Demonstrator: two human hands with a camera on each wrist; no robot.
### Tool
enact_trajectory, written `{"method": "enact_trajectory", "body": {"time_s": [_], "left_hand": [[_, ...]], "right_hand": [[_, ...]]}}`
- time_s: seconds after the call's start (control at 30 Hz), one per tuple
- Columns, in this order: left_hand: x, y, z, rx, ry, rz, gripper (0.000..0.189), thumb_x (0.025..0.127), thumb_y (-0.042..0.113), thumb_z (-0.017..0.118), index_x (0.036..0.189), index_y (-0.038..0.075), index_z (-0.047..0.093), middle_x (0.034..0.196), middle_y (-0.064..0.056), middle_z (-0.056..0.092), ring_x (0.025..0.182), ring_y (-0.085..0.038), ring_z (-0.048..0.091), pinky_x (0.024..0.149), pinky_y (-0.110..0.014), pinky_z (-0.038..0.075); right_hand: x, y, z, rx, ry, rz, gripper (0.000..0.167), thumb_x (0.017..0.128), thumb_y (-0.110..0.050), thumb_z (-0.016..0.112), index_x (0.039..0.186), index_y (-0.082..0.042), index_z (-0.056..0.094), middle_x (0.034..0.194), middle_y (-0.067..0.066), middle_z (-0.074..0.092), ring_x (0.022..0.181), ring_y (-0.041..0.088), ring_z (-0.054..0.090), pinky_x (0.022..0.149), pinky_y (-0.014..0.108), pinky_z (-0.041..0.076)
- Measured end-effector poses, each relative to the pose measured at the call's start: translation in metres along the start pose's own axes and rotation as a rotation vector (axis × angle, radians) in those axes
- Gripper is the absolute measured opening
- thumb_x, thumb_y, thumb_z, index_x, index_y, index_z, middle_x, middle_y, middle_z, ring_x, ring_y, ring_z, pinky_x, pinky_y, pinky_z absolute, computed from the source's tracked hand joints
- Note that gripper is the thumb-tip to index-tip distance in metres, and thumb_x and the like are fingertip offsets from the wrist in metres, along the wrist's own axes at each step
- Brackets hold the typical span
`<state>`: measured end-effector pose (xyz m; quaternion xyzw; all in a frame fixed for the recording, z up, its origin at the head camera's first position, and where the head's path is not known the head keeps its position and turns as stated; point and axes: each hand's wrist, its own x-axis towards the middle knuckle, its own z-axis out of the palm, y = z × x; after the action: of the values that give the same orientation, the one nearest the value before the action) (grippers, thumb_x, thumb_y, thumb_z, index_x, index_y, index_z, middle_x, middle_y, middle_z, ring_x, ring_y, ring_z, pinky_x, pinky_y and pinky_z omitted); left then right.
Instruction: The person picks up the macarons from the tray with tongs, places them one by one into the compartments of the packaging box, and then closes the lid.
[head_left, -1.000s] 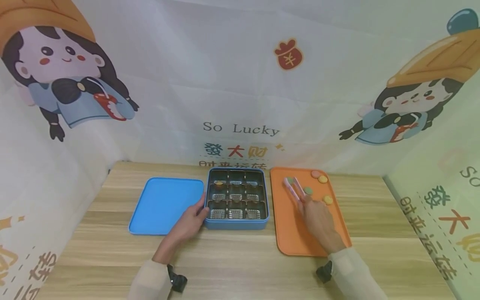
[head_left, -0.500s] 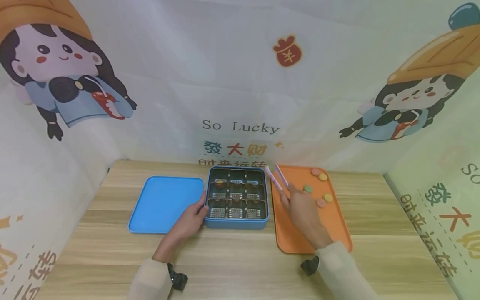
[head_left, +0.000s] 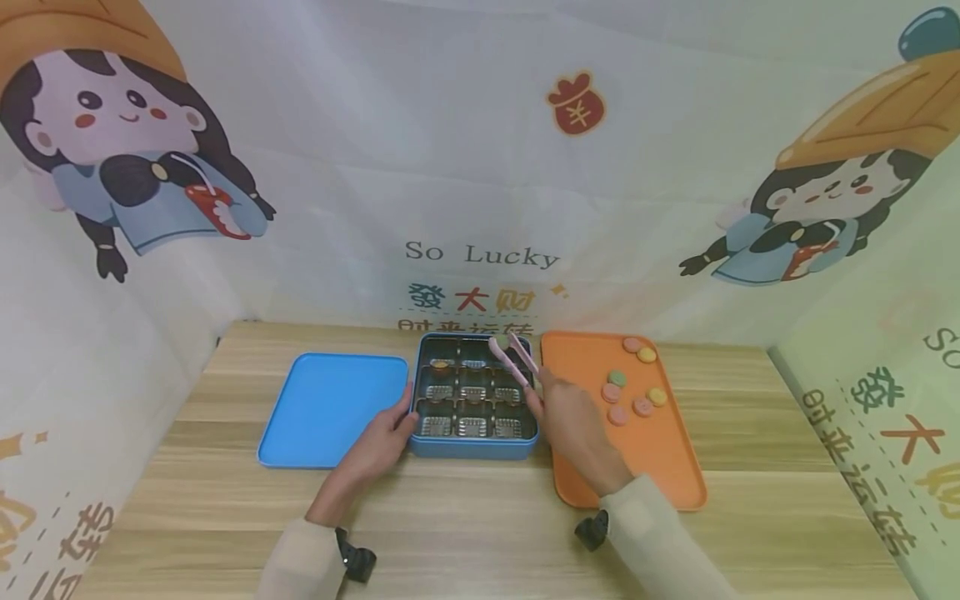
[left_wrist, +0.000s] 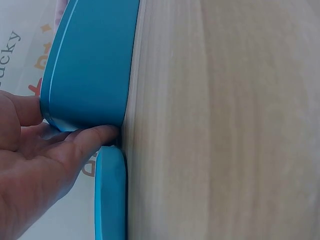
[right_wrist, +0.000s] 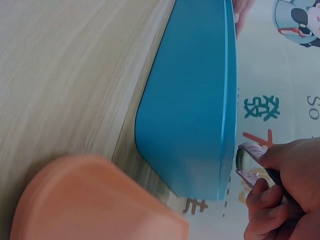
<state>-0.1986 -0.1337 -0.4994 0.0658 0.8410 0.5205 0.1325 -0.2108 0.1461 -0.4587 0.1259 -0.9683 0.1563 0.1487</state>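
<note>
My right hand point(head_left: 573, 417) grips pink tongs point(head_left: 517, 357), whose tips hold a green macaron point(head_left: 502, 342) above the back right part of a blue box point(head_left: 472, 448). The box has a dark divided insert with several compartments. A yellowish-orange macaron point(head_left: 439, 365) lies in its back left compartment. In the right wrist view, the green macaron point(right_wrist: 242, 159) shows between the tong tips beside the box rim. My left hand point(head_left: 382, 437) rests against the box's left side. In the left wrist view, its thumb touches the rim and an extended finger point(left_wrist: 100, 134) touches lower down.
An orange tray point(head_left: 585, 467) on the right bears several pink, yellow and green macarons, among them a green macaron point(head_left: 617, 378). To the left lies a blue lid point(head_left: 330, 408), close to the box. A printed cloth point(head_left: 480, 167) hangs behind the wooden table point(head_left: 465, 525).
My right hand has moved left, carrying the green macaron in the tongs from the orange tray to over the box. My left hand stays against the box.
</note>
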Motion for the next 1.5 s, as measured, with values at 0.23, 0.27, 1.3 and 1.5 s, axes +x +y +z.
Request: {"method": "enact_trajectory", "body": {"time_s": [0.23, 0.27, 1.3, 1.5], "left_hand": [[0.000, 0.001, 0.000, -0.001, 0.005, -0.002, 0.057, 0.108, 0.018, 0.035, 0.158, 0.004, 0.010, 0.163, -0.016, 0.014, 0.150, -0.031, 0.012, 0.121, -0.049, 0.015], [0.000, 0.000, 0.000, -0.002, 0.005, -0.002, 0.057, 0.108, 0.018, 0.035, 0.158, 0.004, 0.010, 0.163, -0.016, 0.014, 0.150, -0.031, 0.012, 0.121, -0.049, 0.015], [-0.002, 0.002, 0.001, -0.021, 0.008, -0.007, 0.058, 0.108, 0.017, 0.034, 0.158, 0.003, 0.009, 0.163, -0.018, 0.014, 0.150, -0.033, 0.011, 0.121, -0.050, 0.015], [-0.002, 0.003, 0.001, -0.017, 0.005, -0.009, 0.057, 0.109, 0.018, 0.033, 0.158, 0.004, 0.009, 0.164, -0.016, 0.012, 0.151, -0.032, 0.010, 0.122, -0.049, 0.014]], "right_hand": [[0.001, -0.007, 0.006, -0.027, -0.001, -0.050, 0.024, 0.097, -0.027, 0.065, 0.093, -0.005, 0.058, 0.061, 0.007, 0.053, 0.050, 0.024, 0.056, 0.039, 0.037, 0.044], [0.001, -0.008, 0.007, -0.025, 0.003, -0.053, 0.024, 0.096, -0.027, 0.065, 0.093, -0.005, 0.059, 0.061, 0.007, 0.053, 0.050, 0.024, 0.056, 0.039, 0.038, 0.044], [-0.009, 0.005, 0.006, 0.044, 0.000, 0.010, 0.024, 0.097, -0.026, 0.064, 0.104, -0.004, 0.061, 0.063, 0.004, 0.050, 0.047, 0.018, 0.048, 0.037, 0.028, 0.035], [-0.016, 0.026, -0.004, 0.081, 0.038, 0.054, 0.025, 0.098, -0.022, 0.063, 0.109, 0.000, 0.062, 0.057, 0.001, 0.047, 0.044, 0.014, 0.044, 0.036, 0.024, 0.032]]}}
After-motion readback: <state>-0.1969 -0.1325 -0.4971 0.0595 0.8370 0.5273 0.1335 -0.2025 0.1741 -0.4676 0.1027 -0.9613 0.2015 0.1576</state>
